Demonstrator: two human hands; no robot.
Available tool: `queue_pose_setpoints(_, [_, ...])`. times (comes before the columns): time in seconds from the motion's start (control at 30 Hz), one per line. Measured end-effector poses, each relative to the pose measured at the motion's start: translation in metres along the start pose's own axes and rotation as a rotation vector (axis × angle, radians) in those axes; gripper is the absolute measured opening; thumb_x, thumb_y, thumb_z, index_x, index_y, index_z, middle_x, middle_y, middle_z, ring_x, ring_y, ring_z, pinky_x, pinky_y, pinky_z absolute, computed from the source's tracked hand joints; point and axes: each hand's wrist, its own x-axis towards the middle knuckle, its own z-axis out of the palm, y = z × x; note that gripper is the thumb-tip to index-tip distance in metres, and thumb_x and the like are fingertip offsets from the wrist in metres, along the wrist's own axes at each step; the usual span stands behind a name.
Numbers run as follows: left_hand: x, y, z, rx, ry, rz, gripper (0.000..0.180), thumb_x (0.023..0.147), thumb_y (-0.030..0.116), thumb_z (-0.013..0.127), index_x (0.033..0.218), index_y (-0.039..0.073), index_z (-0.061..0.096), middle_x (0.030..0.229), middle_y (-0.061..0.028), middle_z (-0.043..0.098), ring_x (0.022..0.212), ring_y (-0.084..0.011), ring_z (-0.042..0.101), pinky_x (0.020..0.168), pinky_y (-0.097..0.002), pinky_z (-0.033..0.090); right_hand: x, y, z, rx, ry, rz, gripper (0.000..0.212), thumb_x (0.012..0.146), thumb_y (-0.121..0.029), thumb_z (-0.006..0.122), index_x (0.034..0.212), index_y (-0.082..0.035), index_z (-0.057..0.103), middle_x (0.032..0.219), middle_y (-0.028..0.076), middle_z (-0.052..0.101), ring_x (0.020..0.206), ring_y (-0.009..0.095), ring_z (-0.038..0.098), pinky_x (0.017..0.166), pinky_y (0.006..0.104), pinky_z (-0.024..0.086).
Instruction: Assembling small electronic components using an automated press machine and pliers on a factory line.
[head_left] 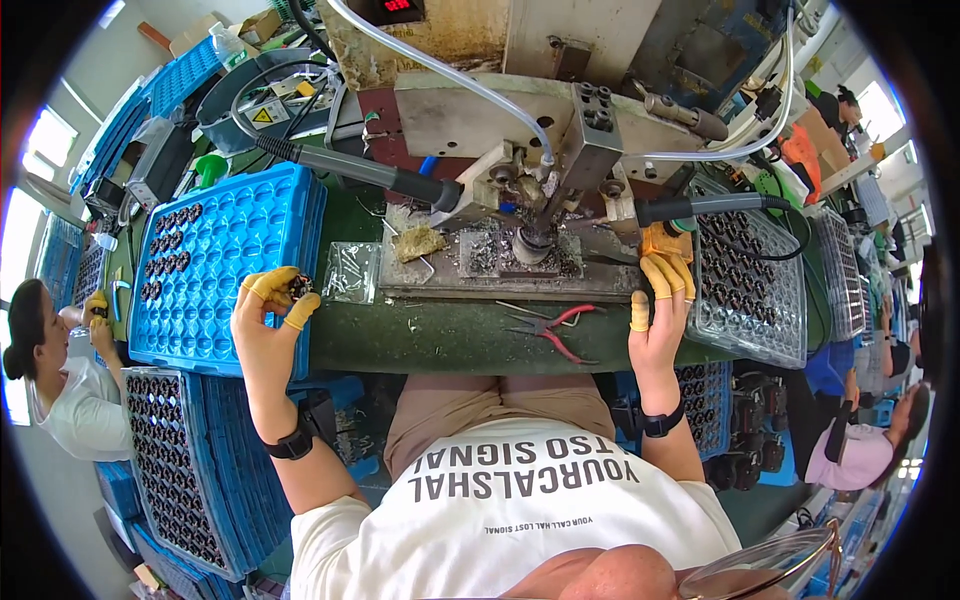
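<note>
My left hand [268, 315], with yellow finger covers, pinches a small dark round coil part [300, 287] at the right edge of a blue tray [225, 335]. Similar dark parts [165, 262] sit in the tray's left pockets. My right hand [660, 312], also in yellow finger covers, reaches forward with fingers stretched out and thumb apart. Its fingertips are at an orange block [665, 243] with a green round top; whether they press it I cannot tell. Between my hands stands a press machine [537, 240], its metal base littered with dark scraps.
Red-handled pliers [555, 330] and a thin tool lie on the green bench [430, 335]. A clear bag of small pins [352, 272] lies beside the base. A clear tray of dark parts [750, 290] stands at right. Black-handled cabled tools [370, 170] flank the press. Other people sit at both sides.
</note>
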Motion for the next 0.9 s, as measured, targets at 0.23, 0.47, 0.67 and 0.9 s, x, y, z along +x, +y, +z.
queue_pose_setpoints(0.23, [-0.001,0.008,0.0,0.117,0.015,0.019,0.033,0.066,0.006,0.082,0.096,0.003,0.069,0.097,-0.0045,0.061,0.074,-0.0141,0.052,0.065,-0.0256,0.043,0.001,-0.006,-0.002,-0.004,0.039,0.031,0.029,0.093,-0.018,0.059,0.117,-0.004,0.063,0.118,0.013,0.06,0.115,0.035,0.051,0.101,0.0447,0.034])
queue_pose_setpoints(0.47, [0.0,0.013,-0.001,0.18,-0.021,0.036,0.033,0.065,0.008,0.082,0.095,0.003,0.068,0.097,-0.0046,0.061,0.076,-0.0156,0.052,0.066,-0.027,0.043,0.03,-0.048,0.005,0.263,0.006,0.06,0.03,0.085,-0.023,0.071,0.109,-0.007,0.067,0.107,0.008,0.065,0.104,0.028,0.056,0.095,0.0389,0.035])
queue_pose_setpoints(0.67, [0.0,0.013,-0.001,0.181,-0.033,0.057,0.029,0.068,0.005,0.079,0.094,0.002,0.067,0.097,-0.0033,0.059,0.077,-0.0132,0.052,0.067,-0.0253,0.041,0.066,-0.071,0.025,0.386,-0.048,0.049,0.049,0.073,-0.029,0.082,0.114,-0.007,0.064,0.106,0.007,0.066,0.104,0.027,0.055,0.093,0.0401,0.036])
queue_pose_setpoints(0.9, [0.0,0.018,0.001,0.242,-0.023,0.07,0.034,0.065,0.008,0.082,0.095,0.004,0.069,0.096,-0.005,0.061,0.076,-0.0162,0.054,0.066,-0.0277,0.043,0.078,-0.071,0.032,0.595,0.013,0.125,0.042,0.071,-0.024,0.084,0.104,-0.005,0.067,0.101,0.008,0.066,0.095,0.027,0.059,0.087,0.0375,0.041])
